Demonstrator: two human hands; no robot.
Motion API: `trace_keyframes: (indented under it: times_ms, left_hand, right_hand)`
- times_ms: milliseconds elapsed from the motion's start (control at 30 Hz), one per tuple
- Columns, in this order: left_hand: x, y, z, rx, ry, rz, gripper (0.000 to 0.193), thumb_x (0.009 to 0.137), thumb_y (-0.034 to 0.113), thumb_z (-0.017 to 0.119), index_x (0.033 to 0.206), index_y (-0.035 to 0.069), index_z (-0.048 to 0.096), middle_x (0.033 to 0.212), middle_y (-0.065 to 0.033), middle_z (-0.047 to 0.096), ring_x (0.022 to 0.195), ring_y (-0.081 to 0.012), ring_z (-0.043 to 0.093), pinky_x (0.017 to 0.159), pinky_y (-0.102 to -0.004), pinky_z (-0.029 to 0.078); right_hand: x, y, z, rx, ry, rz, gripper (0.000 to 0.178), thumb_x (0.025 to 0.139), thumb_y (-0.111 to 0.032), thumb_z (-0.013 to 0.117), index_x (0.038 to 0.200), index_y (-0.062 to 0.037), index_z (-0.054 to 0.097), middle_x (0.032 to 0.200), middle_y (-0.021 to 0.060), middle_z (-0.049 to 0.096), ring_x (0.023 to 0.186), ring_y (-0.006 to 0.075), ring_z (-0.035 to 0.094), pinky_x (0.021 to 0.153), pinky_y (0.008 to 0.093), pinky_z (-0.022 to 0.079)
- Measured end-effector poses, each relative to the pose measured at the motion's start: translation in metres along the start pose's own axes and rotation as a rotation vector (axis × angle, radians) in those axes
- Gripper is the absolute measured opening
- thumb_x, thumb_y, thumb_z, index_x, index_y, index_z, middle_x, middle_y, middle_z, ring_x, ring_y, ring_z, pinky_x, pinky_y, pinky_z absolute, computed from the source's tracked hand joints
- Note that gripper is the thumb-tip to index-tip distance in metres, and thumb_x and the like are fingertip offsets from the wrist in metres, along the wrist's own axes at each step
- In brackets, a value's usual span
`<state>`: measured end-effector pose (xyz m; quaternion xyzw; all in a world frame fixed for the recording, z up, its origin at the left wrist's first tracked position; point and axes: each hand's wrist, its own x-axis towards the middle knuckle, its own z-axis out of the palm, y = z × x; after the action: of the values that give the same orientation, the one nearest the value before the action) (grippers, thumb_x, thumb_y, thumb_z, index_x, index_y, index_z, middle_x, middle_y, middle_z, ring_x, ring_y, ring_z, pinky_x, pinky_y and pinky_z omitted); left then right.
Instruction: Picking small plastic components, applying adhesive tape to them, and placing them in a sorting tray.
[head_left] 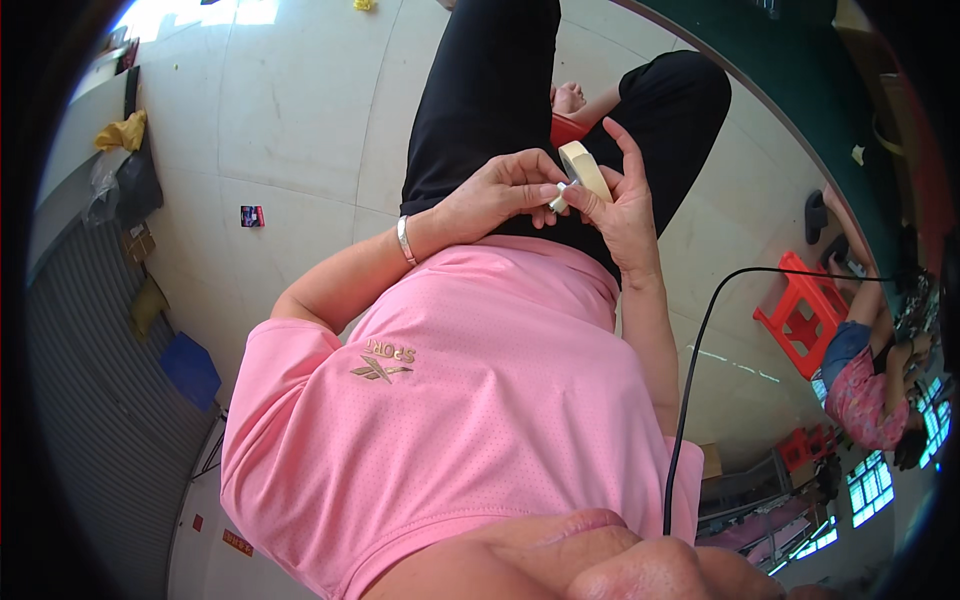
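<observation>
Currently my right hand clasps the beige tape roll above my lap while my left hand pinches its white free end; risk: pinch slips, end re-sticks to roll.

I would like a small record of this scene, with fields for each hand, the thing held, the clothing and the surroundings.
left hand: left hand pinches a small white piece at the edge of the tape roll
right hand: right hand holds the tape roll, fingers curled round it
held thing: roll of beige masking tape, tilted
wrist: silver bracelet on the left wrist
clothing: pink shirt, black trousers
floor: pale tiled floor
nearby: red plastic stool; black cable; another person seated at the right
</observation>
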<state>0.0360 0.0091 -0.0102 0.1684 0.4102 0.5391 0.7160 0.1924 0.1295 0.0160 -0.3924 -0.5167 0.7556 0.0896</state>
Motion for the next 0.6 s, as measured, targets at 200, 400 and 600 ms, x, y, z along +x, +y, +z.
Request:
trace_keyframes:
  times_ms: [200,400,600]
  left_hand:
    - [-0.001,-0.004,-0.006,-0.34,-0.011,-0.094,0.013,0.1,0.014,0.059,0.109,0.004,0.058,0.095,-0.0105,0.067,0.079,-0.0111,0.063,0.071,-0.023,0.052]
    - [-0.002,-0.007,-0.004,-0.276,0.034,-0.109,0.013,0.099,0.013,0.06,0.109,0.005,0.058,0.096,-0.0104,0.068,0.08,-0.0119,0.063,0.072,-0.0235,0.052]
    - [-0.003,-0.015,-0.008,-0.312,-0.005,-0.08,0.013,0.099,0.013,0.06,0.109,0.006,0.058,0.097,-0.0107,0.068,0.081,-0.0124,0.063,0.073,-0.0241,0.053]
  right_hand:
    - [0.004,0.005,-0.014,0.096,-0.066,0.015,0.08,0.086,-0.014,0.078,0.15,-0.0132,0.031,0.084,0.0041,0.067,0.068,0.0074,0.058,0.057,0.0203,0.044]
    - [0.004,0.003,-0.007,0.028,-0.063,0.039,0.081,0.083,-0.018,0.081,0.148,-0.0128,0.034,0.085,0.0049,0.067,0.07,0.0082,0.059,0.059,0.0207,0.046]
    - [0.007,0.007,-0.014,0.003,-0.049,0.065,0.079,0.082,-0.013,0.081,0.146,-0.0137,0.035,0.083,0.0045,0.066,0.07,0.0082,0.059,0.059,0.021,0.046]
